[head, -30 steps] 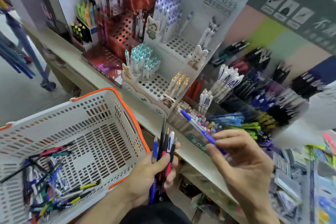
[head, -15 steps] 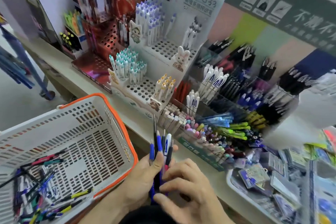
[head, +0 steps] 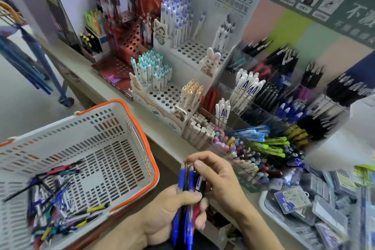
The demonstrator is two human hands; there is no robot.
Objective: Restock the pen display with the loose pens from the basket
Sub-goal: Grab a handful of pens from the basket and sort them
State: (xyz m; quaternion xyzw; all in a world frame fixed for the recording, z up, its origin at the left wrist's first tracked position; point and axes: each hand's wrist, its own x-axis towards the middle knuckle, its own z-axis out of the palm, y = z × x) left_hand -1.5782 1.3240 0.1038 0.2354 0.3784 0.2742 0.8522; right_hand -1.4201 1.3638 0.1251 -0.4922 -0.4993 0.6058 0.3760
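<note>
Hands meet: left (head: 172, 211) grips pen bunch (head: 187, 195); right (head: 219, 178) fingertips pinch the pens' tops.

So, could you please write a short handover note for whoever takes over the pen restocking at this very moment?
Left hand: grips a bundle of pens, mostly blue, tips up, in front of the shelf.
Right hand: fingertips pinch the tops of that bundle, seemingly picking one out.
Basket: white with an orange rim, to the left; many loose pens lie in its near corner.
Pen display: on the shelf ahead, compartments partly filled.
Done: a handful taken from the basket.
Left: slot the held pens into matching compartments, then empty the basket.
</note>
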